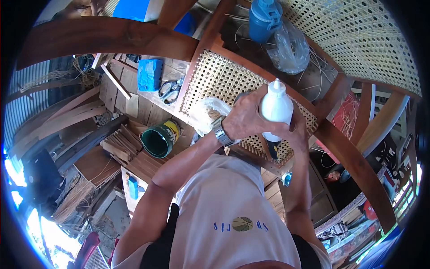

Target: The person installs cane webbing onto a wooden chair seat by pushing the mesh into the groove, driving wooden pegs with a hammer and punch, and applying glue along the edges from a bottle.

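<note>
A white squeeze bottle with a pointed nozzle stands upright between my hands, above the woven cane seat. My left hand, with a metal watch at its wrist, is closed round the bottle's left side. From the right, my right hand is closed against the bottle too; its fingers are mostly hidden. Just below the bottle shows a dark tool, partly covered. A clear plastic bag lies on the cane seat beside my left hand.
Wooden chair arms curve round the work on both sides. A blue bottle and a plastic bag sit beyond the seat. Scissors, a blue packet and a green bucket are at left.
</note>
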### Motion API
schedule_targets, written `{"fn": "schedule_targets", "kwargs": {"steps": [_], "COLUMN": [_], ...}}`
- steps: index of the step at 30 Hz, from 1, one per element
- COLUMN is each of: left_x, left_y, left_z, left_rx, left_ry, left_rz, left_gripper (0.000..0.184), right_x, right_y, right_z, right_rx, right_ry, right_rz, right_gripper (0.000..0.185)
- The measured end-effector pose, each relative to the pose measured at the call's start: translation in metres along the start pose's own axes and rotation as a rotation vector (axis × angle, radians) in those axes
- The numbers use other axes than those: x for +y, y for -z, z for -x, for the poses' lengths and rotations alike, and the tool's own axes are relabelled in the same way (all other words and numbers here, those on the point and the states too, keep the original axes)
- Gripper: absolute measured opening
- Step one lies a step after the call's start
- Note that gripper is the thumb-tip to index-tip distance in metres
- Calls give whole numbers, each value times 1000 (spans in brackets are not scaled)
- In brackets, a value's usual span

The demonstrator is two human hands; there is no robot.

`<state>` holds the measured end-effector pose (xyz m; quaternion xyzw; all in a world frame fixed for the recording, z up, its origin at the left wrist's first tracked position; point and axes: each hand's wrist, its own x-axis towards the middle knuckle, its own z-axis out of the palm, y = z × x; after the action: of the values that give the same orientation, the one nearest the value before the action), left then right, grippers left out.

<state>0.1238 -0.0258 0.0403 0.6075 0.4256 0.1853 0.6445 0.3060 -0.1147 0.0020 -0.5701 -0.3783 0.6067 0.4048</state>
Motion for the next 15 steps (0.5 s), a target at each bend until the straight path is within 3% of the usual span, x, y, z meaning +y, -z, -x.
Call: {"fn": "schedule_targets", "kwargs": {"steps": [2, 4, 6, 8, 10, 15], "left_x": [-3, -6, -9, -10, -5, -25], "left_y": [-5, -10, -20, -25, -24, -4], "left_z": [4, 2, -2, -2, -4, -10], "left_rx": [59, 128, 267, 286, 296, 172], "left_ry": [39, 57, -32, -82, -200, -155], "left_rz": [41, 79, 295, 141, -152, -131], "left_gripper": [76, 74, 72, 75, 84, 92], "right_x": [9, 33, 47, 29, 35, 38], "right_y": [-17, -38, -57, -83, -85, -54], "right_z": [10, 18, 23, 21, 3, -26], "right_rx": [26, 340, 360, 333, 458, 528], "right_ry": [27, -46, -114, -52, -42, 4], "right_rz": [-78, -847, -916, -1077, -1181, -1317], "right_gripper": [96, 101, 105, 102, 98, 79]}}
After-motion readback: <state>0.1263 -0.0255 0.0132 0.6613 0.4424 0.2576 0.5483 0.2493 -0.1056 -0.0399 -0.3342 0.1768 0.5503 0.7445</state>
